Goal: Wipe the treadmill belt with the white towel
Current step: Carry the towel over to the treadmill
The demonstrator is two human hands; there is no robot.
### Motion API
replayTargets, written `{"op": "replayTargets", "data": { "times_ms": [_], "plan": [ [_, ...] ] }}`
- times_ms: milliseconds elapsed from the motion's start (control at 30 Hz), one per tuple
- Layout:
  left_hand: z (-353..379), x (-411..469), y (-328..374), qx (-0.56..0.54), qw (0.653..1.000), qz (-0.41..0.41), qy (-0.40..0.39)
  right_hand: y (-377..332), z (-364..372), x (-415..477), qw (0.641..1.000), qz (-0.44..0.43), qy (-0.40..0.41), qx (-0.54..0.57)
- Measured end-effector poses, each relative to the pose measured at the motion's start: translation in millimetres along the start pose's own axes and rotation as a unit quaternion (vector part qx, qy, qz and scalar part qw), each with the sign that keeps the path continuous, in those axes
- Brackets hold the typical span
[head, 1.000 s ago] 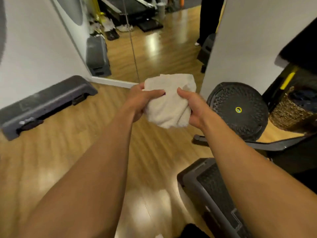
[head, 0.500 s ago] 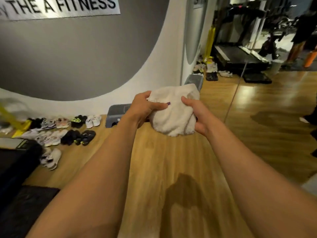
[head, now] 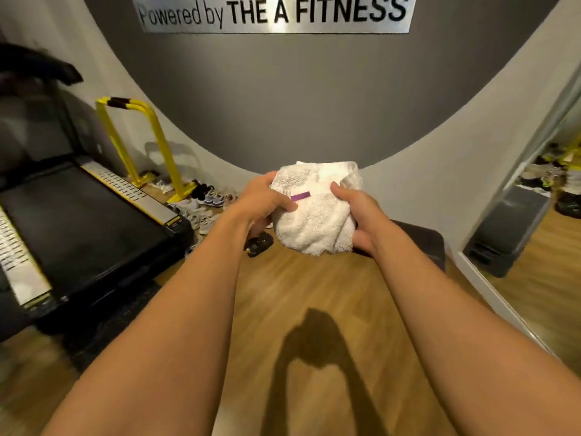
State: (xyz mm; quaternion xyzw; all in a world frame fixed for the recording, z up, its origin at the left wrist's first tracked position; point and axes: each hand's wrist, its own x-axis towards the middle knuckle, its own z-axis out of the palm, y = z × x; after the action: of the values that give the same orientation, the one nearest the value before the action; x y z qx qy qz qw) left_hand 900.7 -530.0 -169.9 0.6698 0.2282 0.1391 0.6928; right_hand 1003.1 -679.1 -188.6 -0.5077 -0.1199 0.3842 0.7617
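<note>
A bunched white towel [head: 317, 212] with a small purple tag is held up in front of me at arm's length. My left hand [head: 261, 204] grips its left side and my right hand [head: 358, 215] grips its right side. The treadmill stands on the floor at the left, and its black belt [head: 78, 221] runs between grey side rails, well apart from the towel and both hands. The treadmill's console end is partly out of view at the upper left.
Yellow rails [head: 147, 140] stand beside the treadmill near the wall. Several shoes [head: 204, 206] lie on the wooden floor [head: 314, 287] by the wall. A dark step platform [head: 421, 243] sits behind my right hand. A mirror [head: 540, 234] lines the right wall.
My view has swung left from the mirror corner to the grey wall, and the treadmill has come into sight at the left. Both hands still hold the towel the same way.
</note>
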Motion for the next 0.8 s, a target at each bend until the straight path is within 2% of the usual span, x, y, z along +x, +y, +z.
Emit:
{"op": "replayTargets", "data": {
  "times_ms": [300, 600, 800],
  "plan": [
    [-108.1, 104.2, 9.7, -0.081, 0.984, -0.001, 0.156, 0.6, 90.1, 173.7, 0.993, 0.051, -0.093, -0.050],
    [-217.3, 145.2, 12.0, -0.155, 0.934, 0.033, 0.320, 25.1, 207.8, 303.1, 0.960, 0.122, -0.226, -0.110],
    [-330.9, 168.4, -7.2, -0.170, 0.902, 0.043, 0.395, 77.9, 308.1, 378.4, 0.935, 0.165, -0.282, -0.139]
  ]
}}
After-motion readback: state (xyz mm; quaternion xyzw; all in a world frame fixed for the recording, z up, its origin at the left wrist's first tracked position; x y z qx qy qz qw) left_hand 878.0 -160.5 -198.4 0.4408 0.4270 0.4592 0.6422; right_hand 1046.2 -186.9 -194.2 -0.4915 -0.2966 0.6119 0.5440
